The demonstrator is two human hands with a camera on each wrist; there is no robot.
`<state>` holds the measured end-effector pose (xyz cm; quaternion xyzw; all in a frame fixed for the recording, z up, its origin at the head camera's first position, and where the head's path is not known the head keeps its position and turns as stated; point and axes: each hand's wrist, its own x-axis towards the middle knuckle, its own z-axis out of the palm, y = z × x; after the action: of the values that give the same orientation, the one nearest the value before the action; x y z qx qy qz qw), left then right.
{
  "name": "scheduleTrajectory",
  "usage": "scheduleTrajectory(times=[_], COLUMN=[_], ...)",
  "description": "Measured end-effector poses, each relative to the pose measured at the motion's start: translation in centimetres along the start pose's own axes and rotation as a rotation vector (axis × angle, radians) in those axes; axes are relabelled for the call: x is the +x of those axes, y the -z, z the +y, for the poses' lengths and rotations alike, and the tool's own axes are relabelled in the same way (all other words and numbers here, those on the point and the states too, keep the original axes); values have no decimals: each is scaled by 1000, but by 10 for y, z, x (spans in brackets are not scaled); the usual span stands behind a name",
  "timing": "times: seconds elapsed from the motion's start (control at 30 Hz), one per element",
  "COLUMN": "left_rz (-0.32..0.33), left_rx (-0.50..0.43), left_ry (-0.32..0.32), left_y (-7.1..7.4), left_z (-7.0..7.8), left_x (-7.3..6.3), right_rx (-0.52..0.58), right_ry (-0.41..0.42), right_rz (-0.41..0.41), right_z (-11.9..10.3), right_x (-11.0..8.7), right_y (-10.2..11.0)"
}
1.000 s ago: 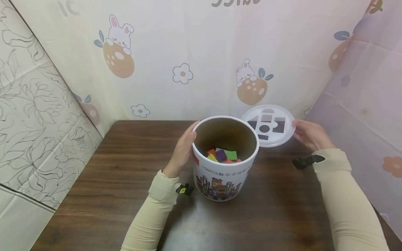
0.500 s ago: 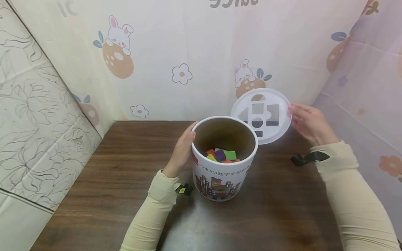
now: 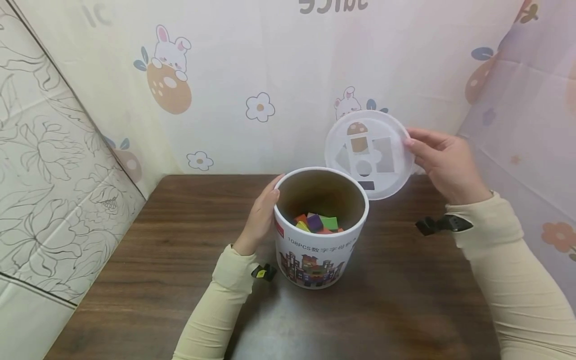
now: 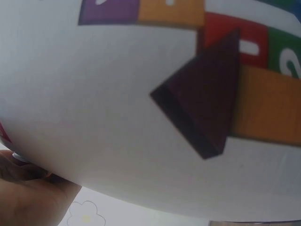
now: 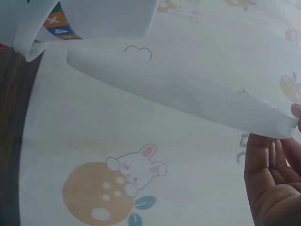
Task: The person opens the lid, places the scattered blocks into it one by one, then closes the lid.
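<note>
A white bucket (image 3: 315, 262) printed with a picture of colourful blocks stands upright on the table, its top uncovered. Several coloured wooden blocks (image 3: 315, 223) lie low inside it. My left hand (image 3: 259, 216) holds the bucket's left side, thumb at the rim; in the left wrist view the printed wall (image 4: 108, 103) fills most of the picture. To the right, my right hand (image 3: 447, 167) pinches the edge of a round translucent lid (image 3: 388, 184) with shaped cut-outs. The lid is tilted up behind the bucket's right rim. The right wrist view shows the lid (image 5: 178, 96) edge-on.
The brown wooden table (image 3: 180, 240) reaches back to a pale curtain (image 3: 225, 60) printed with rabbits and flowers. Another printed curtain (image 3: 540, 165) hangs along the right side, and a flower-drawn panel (image 3: 49, 140) stands at the left.
My right hand has raised the lid and shifted it slightly left, tipping it more upright towards me. My left hand and the bucket have stayed in place.
</note>
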<state>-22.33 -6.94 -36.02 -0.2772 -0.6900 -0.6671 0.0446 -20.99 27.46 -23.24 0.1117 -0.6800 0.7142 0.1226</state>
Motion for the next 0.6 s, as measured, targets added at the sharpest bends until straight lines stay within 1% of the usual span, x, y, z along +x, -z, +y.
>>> scheduleTrajectory(times=[0.03, 0.13, 0.2, 0.27, 0.43, 0.5, 0.6], left_rz=[0, 2, 2, 1, -4, -1, 5], left_rx=[0, 3, 0, -5, -21, -17, -2], left_ry=[-1, -2, -1, -2, -7, -8, -11], left_y=[0, 0, 0, 0, 0, -1, -1], left_z=[0, 0, -1, -1, -2, -2, -1], left_x=[0, 0, 0, 0, 0, 0, 0], right_rx=[-62, -312, -413, -535, -714, -758, -805], right_ry=[19, 97, 161, 246, 531, 640, 764], right_rz=[7, 13, -2, -15, -85, -129, -214], right_z=[-2, -7, -10, -12, -14, -14, -11], right_x=[-2, -8, -13, -18, -32, -36, -42], right_y=[-3, -15, -24, -34, -57, -64, -73])
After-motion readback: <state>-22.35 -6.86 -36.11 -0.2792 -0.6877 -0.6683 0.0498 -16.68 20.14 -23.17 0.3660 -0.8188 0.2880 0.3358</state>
